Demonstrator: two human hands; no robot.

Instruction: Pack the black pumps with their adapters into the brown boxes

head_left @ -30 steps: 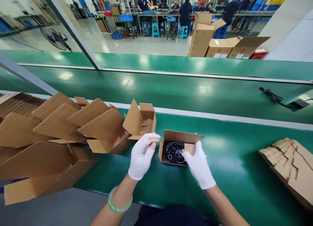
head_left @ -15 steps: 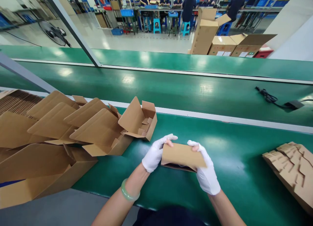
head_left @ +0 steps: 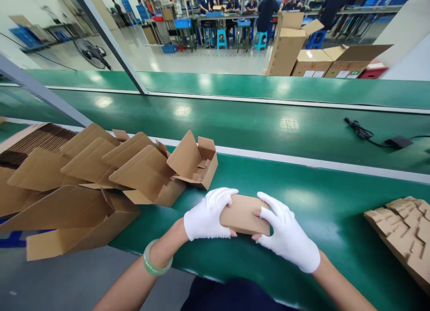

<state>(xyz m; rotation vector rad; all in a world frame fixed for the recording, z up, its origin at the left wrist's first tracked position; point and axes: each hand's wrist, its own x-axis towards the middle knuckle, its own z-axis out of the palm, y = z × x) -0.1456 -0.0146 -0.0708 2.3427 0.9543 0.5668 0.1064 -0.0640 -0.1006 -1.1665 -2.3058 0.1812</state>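
A small brown cardboard box with its lid down is between my two hands, above the green work surface. My left hand, in a white glove with bare fingertips, grips its left end. On the opposite end, my right hand is closed round the box, thumb on the lid and fingers along the front edge. What is inside cannot be seen. Beyond my left hand stands an open cardboard box holding small folded cardboard pieces.
Several open cardboard boxes overlap at left, beside stacked flat cardboard. Flattened cardboard pieces are piled at right. A black adapter with cable rests on the belt behind. A metal post rises at left; people sit at benches far back.
The box's raised lid has come down and now lies closed. My left hand has shifted to wrap its left end, and my right hand has moved onto the front edge.
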